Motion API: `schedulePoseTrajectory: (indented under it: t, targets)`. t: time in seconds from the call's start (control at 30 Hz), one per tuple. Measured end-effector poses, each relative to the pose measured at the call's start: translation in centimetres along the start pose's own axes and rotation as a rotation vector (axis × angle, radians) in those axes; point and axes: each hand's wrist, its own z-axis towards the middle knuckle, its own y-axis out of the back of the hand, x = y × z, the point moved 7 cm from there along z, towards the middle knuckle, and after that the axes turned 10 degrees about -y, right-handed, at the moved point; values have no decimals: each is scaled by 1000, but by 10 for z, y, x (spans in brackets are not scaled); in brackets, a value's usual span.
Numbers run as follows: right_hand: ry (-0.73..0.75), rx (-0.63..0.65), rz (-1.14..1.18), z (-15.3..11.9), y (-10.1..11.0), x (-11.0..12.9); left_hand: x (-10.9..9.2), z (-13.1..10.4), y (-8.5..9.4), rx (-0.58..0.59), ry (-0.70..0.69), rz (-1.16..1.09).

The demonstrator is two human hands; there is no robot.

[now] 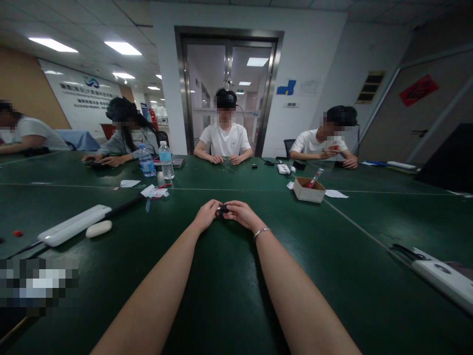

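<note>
Both of my hands meet over the green table (229, 276), around a small dark object (223, 208) with a light, shiny end on its left. My left hand (207, 215) pinches the light end between thumb and fingers. The dark end is gripped by the fingertips of my right hand (241, 214), with a silver bracelet (261, 233) on that wrist. The object is too small to identify, and my fingers cover part of it.
A small box (309, 191) with a red-and-clear item stands ahead to the right. Two bottles (166, 161) and papers (155, 191) lie ahead left. White power strips (76, 226) are at both sides, with a white oval object (98, 229) at left. Several people sit opposite.
</note>
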Motion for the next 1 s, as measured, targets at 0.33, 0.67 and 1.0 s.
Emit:
schedulePoseTrajectory:
  t: [0.33, 0.67, 1.0]
  targets:
    - [2, 14, 2, -1, -1, 0, -5, -1, 0, -2, -7, -2]
    - [1, 7, -1, -2, 0, 1, -2, 0, 1, -1, -24, 12]
    - [1, 2, -5, -1, 0, 1, -2, 0, 1, 3, -12, 12]
